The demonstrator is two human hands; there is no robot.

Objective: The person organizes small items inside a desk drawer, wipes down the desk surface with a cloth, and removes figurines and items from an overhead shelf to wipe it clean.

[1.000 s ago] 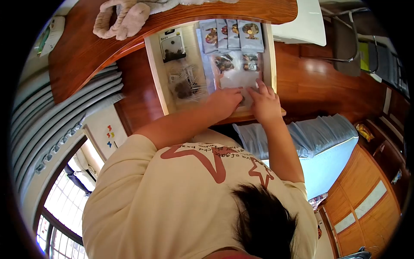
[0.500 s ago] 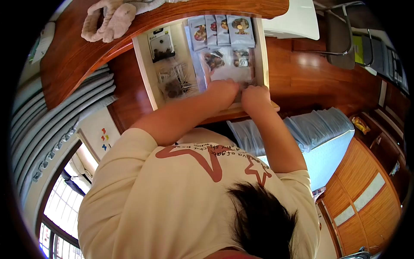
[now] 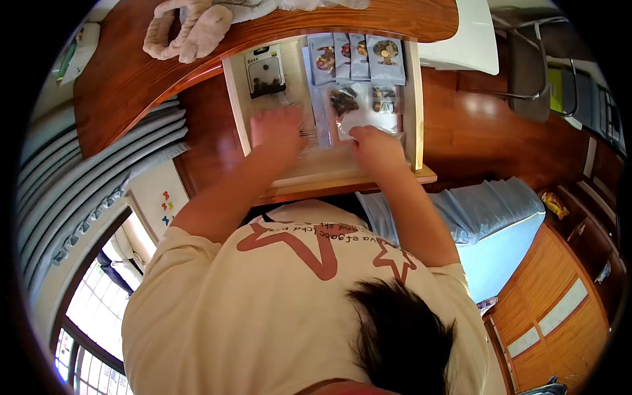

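An open drawer (image 3: 419, 112) holds several grey pouches (image 3: 386, 60) at its back right and clear packets (image 3: 344, 100) in front of them. My left hand (image 3: 276, 128), blurred by motion, is over the clear bags in the left part of the drawer; its fingers are spread and hold nothing that I can make out. My right hand (image 3: 378, 148) has its fingers bent together at the near edge of the clear packets, and whatever it grips is too small to name. Beyond my left hand lies a black-and-white package (image 3: 266, 70).
The wooden tabletop (image 3: 118, 85) extends above the drawer, with a fluffy headband (image 3: 204, 33) on it. A chair (image 3: 528, 79) stands at the upper right. Blue fabric (image 3: 487, 204) covers something right of my body, and grey curtains (image 3: 99, 158) hang at the left.
My left hand has moved left, away from my right hand, and its fingers have spread. My right hand has shifted slightly left. The clear packets are less covered by my hands.
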